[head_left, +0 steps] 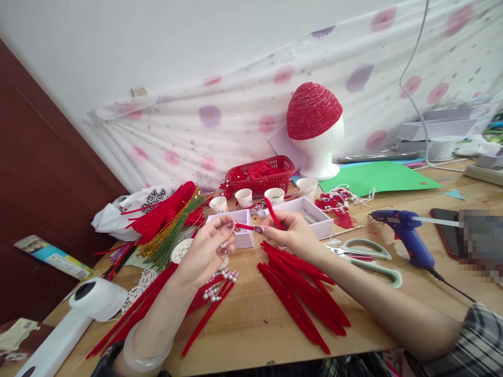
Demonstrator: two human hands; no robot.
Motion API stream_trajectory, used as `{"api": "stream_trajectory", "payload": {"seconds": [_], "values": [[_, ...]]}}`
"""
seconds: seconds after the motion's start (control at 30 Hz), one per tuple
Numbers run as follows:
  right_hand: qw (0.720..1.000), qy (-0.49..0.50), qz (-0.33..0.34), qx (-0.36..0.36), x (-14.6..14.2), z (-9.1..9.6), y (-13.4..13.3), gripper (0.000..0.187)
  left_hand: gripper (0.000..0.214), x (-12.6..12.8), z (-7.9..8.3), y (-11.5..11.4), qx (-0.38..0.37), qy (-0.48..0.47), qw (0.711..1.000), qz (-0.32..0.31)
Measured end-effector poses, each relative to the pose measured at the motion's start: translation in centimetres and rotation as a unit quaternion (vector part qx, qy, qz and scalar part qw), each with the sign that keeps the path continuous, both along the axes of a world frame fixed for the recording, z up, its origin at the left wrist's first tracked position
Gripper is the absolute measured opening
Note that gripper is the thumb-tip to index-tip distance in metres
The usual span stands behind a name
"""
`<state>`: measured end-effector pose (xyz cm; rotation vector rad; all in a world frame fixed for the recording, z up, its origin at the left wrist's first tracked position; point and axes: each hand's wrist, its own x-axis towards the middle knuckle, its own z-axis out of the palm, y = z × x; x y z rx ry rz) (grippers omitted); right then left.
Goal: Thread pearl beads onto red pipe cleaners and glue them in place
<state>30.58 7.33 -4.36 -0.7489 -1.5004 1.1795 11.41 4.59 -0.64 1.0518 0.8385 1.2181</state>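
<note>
My left hand (208, 250) and my right hand (288, 233) are raised over the wooden table, fingers pinched on the two ends of one short red pipe cleaner (245, 226). The right hand's end curls up past its fingers. Under the hands lie a pile of long red pipe cleaners (302, 293) and red stems tipped with pearl beads (214, 293). A white open box (245, 235) sits just behind my fingers.
A blue glue gun (408, 235) and pale green scissors (369, 254) lie to the right. Behind are small paper cups (243, 197), a red basket (261, 175), a foam head in a red cap (316, 125), green paper (377, 178). A white device (78, 314) lies at left.
</note>
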Motion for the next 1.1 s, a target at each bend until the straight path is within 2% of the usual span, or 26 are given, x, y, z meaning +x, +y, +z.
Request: {"api": "stream_trajectory", "payload": {"seconds": [0.5,0.73,0.9,1.0,1.07,1.1], "values": [[0.999,-0.035,-0.008,0.013,0.1,-0.1,0.0,0.024,0.036,-0.1,-0.3,0.1,0.022,0.012,1.000,0.010],[0.999,-0.037,-0.009,0.019,0.0,-0.1,-0.2,0.029,0.038,0.6,-0.8,0.1,0.032,0.034,0.999,0.025],[0.998,0.015,0.066,-0.008,-0.3,-0.1,-0.4,0.038,0.033,0.8,-1.2,0.3,0.020,0.019,0.998,0.053],[0.993,0.031,0.106,-0.028,-0.5,-0.2,-0.5,0.039,0.020,0.7,-0.9,0.6,-0.004,-0.021,0.998,0.064],[0.992,0.028,0.122,-0.027,-0.5,-0.3,-0.5,0.040,0.004,0.6,-0.5,0.7,-0.035,-0.060,0.996,0.063],[0.991,0.021,0.132,-0.028,-0.5,-0.4,-0.6,0.040,0.006,0.5,-0.3,0.8,-0.052,-0.079,0.993,0.063]]}}
